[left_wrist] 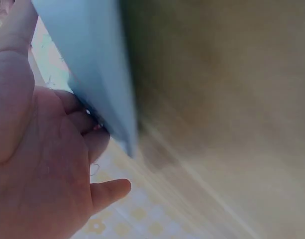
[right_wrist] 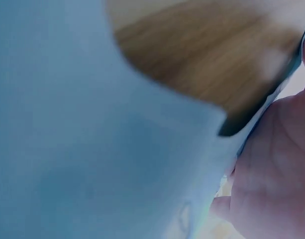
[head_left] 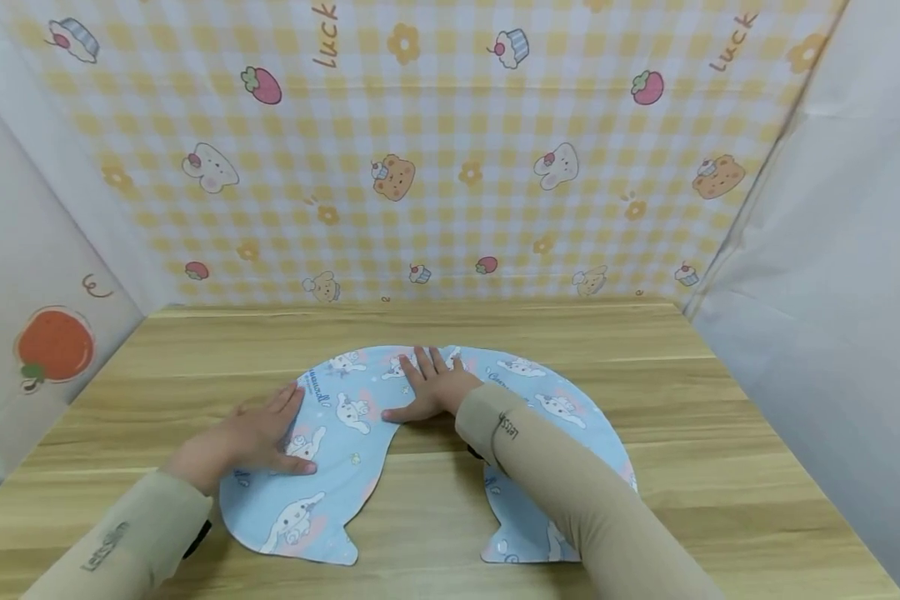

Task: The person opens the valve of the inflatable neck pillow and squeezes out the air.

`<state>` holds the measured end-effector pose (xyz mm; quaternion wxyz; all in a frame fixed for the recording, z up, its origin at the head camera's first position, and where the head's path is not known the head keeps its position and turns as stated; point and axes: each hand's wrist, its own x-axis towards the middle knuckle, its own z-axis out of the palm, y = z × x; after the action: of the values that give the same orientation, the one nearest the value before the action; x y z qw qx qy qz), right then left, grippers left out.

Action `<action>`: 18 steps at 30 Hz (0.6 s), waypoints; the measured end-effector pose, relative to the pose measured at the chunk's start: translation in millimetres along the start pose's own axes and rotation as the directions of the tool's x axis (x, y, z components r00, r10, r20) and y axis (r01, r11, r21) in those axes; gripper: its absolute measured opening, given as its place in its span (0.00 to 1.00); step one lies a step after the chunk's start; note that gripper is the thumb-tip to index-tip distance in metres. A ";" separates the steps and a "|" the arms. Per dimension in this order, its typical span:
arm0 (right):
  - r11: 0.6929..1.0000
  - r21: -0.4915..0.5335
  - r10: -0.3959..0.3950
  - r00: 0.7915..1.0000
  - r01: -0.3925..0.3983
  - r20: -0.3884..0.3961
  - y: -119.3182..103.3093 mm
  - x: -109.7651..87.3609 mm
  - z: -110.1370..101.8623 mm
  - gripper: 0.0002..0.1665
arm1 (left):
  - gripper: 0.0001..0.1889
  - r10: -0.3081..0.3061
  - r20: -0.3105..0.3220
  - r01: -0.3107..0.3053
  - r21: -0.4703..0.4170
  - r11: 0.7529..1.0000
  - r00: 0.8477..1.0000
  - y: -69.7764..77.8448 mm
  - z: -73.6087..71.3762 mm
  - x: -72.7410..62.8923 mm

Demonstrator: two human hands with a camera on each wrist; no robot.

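Note:
A light blue, arch-shaped fabric piece (head_left: 371, 467) with a white long-eared cartoon print lies flat on the wooden table (head_left: 435, 508), its two pointed ends toward me. On its left side rests my left hand (head_left: 258, 435), fingers extended and thumb spread. My right hand (head_left: 437, 390) lies with spread fingers across the top of the curve; its forearm hides part of the right side. In the left wrist view, the left palm (left_wrist: 43, 149) is beside the cloth's blurred edge (left_wrist: 100, 64). The right wrist view shows pale blue cloth (right_wrist: 92, 149) next to the right palm (right_wrist: 274, 164).
A yellow-checked curtain (head_left: 450, 125) with cartoon prints hangs behind the table. White sheets stand at both sides, the left one (head_left: 15, 225) bearing a printed orange fruit and the right one (head_left: 832, 275) plain. Wood surface shows around the fabric and inside its arch.

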<state>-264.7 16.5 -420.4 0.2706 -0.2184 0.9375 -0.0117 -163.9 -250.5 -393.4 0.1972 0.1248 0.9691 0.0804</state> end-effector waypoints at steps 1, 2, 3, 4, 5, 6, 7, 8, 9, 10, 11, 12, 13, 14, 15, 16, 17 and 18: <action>1.000 -0.004 0.002 1.000 -0.002 -0.006 0.2 -3.1 -1.7 0.64 | 0.70 -0.004 -0.008 0.004 -0.001 1.000 1.000 -2.4 1.0 -1.3; 1.000 -0.007 0.002 1.000 -0.002 -0.014 0.0 -6.8 -3.6 0.64 | 0.70 -0.005 -0.017 0.005 -0.005 1.000 1.000 -5.0 1.9 -2.6; 1.000 -0.011 0.001 1.000 -0.001 -0.018 -0.4 -10.7 -5.7 0.63 | 0.70 -0.002 -0.029 0.002 -0.003 1.000 1.000 -7.6 2.7 -4.1; 1.000 -0.012 -0.003 1.000 0.003 -0.022 -0.9 -13.7 -7.1 0.63 | 0.69 0.003 -0.043 -0.003 0.000 1.000 0.999 -9.6 3.3 -5.9; 1.000 -0.017 -0.011 1.000 0.011 -0.018 -2.3 -18.6 -9.6 0.62 | 0.68 0.014 -0.057 -0.014 0.007 1.000 0.998 -11.5 3.9 -8.1; 0.999 -0.021 -0.030 0.999 0.030 -0.012 -3.6 -22.4 -11.4 0.61 | 0.66 0.033 -0.072 -0.032 0.013 0.999 0.997 -12.8 4.2 -10.6; 0.998 -0.028 -0.057 0.998 0.057 -0.013 -4.3 -24.3 -11.6 0.60 | 0.62 0.058 -0.091 -0.057 0.013 0.998 0.994 -12.9 4.3 -13.8; 0.995 -0.034 -0.092 0.996 0.092 -0.016 -5.4 -26.2 -11.5 0.60 | 0.59 0.089 -0.112 -0.088 0.012 0.996 0.990 -11.9 4.6 -17.2; 0.991 -0.042 -0.131 0.991 0.130 -0.019 -6.8 -28.4 -11.2 0.59 | 0.55 0.128 -0.131 -0.127 0.016 0.992 0.983 -9.4 4.5 -21.2; 0.983 -0.057 -0.175 0.984 0.174 -0.023 -8.8 -31.3 -11.1 0.58 | 0.51 0.167 -0.147 -0.166 0.019 0.986 0.975 -6.0 4.5 -25.4; 0.973 -0.079 -0.220 0.975 0.216 -0.035 -11.2 -35.0 -10.8 0.57 | 0.48 0.210 -0.162 -0.209 0.026 0.978 0.964 -2.0 5.0 -29.5; 0.961 -0.099 -0.264 0.963 0.259 -0.047 -13.7 -38.6 -10.2 0.55 | 0.45 0.250 -0.170 -0.249 0.028 0.968 0.953 3.1 5.6 -33.3; 0.948 -0.121 -0.304 0.951 0.295 -0.060 -16.6 -42.6 -9.5 0.54 | 0.44 0.284 -0.176 -0.283 0.032 0.959 0.943 8.6 6.4 -36.8; 0.933 -0.147 -0.340 0.938 0.328 -0.064 -19.9 -46.9 -8.2 0.53 | 0.43 0.309 -0.173 -0.308 0.037 0.951 0.935 13.7 7.3 -39.9; 0.918 -0.174 -0.373 0.926 0.357 -0.065 -23.6 -51.5 -6.7 0.52 | 0.43 0.325 -0.167 -0.322 0.048 0.946 0.931 18.2 8.4 -42.9; 0.901 -0.199 -0.405 0.912 0.386 -0.064 -27.4 -56.1 -4.7 0.51 | 0.44 0.333 -0.164 -0.328 0.058 0.943 0.929 21.4 10.0 -45.2; 0.883 -0.220 -0.435 0.899 0.414 -0.057 -31.1 -60.3 -2.1 0.49 | 0.45 0.335 -0.160 -0.328 0.065 0.942 0.929 23.5 11.6 -47.1; 0.864 -0.242 -0.464 0.885 0.442 -0.042 -34.6 -64.0 1.0 0.46 | 0.46 0.327 -0.157 -0.320 0.068 0.945 0.932 24.3 13.4 -48.7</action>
<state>-201.7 12.0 -384.2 0.1872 -0.4609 0.8672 0.0205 -110.0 -239.2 -383.0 0.0973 0.2793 0.9498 0.1018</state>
